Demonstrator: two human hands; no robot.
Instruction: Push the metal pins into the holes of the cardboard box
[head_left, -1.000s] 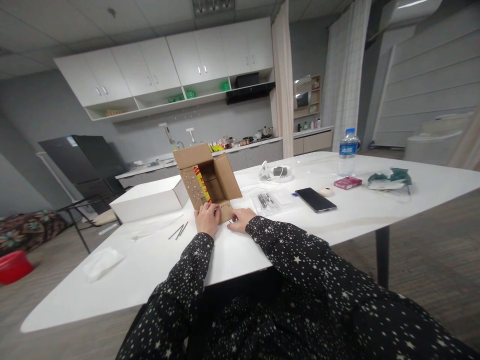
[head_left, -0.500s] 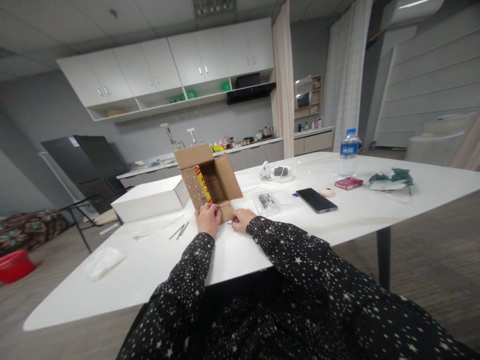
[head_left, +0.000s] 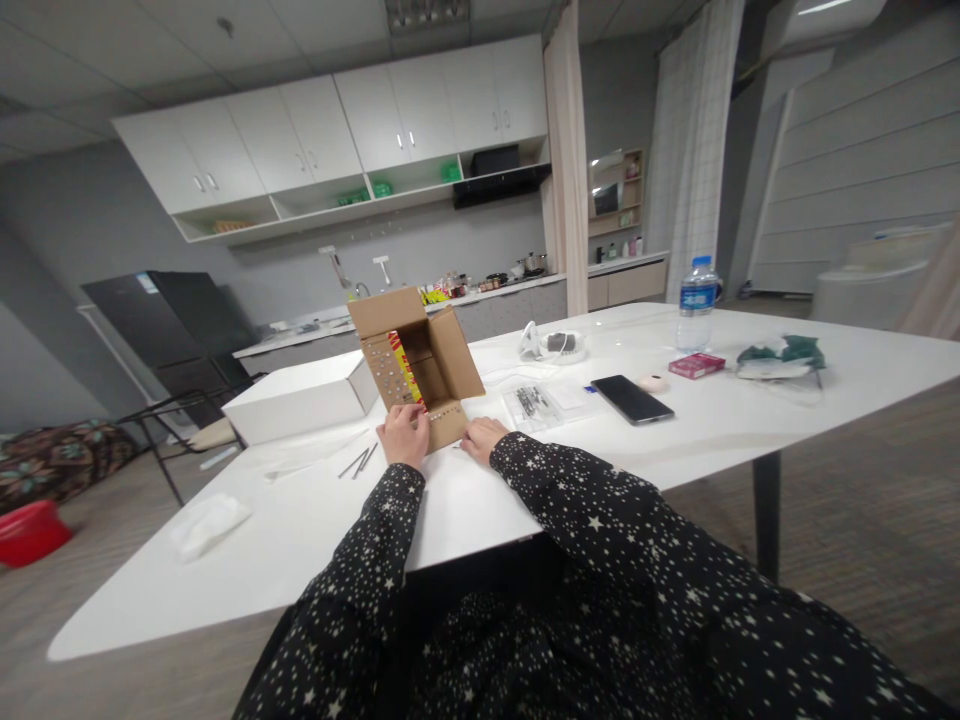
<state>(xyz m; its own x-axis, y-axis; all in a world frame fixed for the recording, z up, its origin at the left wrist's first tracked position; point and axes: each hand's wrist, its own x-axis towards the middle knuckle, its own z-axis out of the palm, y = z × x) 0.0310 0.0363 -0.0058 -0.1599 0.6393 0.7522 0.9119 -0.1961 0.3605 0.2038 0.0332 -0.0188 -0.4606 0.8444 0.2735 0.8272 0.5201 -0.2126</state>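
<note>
An open cardboard box (head_left: 457, 355) stands on the white table, its mouth towards me and its flaps spread. Small shiny dots run in rows on its left flap, beside a red and yellow strip (head_left: 406, 370); more dots line the lower flap. My left hand (head_left: 405, 436) is closed on the lower left flap, fingertips against the cardboard. Just right of the lower flap, my right hand (head_left: 482, 440) rests low over the table with its fingers pressed together. A thin tip shows by its fingers, too small to name. Thin dark sticks (head_left: 360, 462) lie left of my left hand.
A white box (head_left: 300, 398) stands behind on the left, with a crumpled white sheet (head_left: 208, 526) nearer. To the right are a clear bag of dark pieces (head_left: 536, 403), a phone (head_left: 632, 399), a pink box (head_left: 697, 366), a water bottle (head_left: 697, 305) and a green and white bundle (head_left: 781, 358).
My left hand has shifted slightly left along the flap, showing more of the lower flap. My right hand has moved slightly left and turned a little. The cardboard box has stayed in place.
</note>
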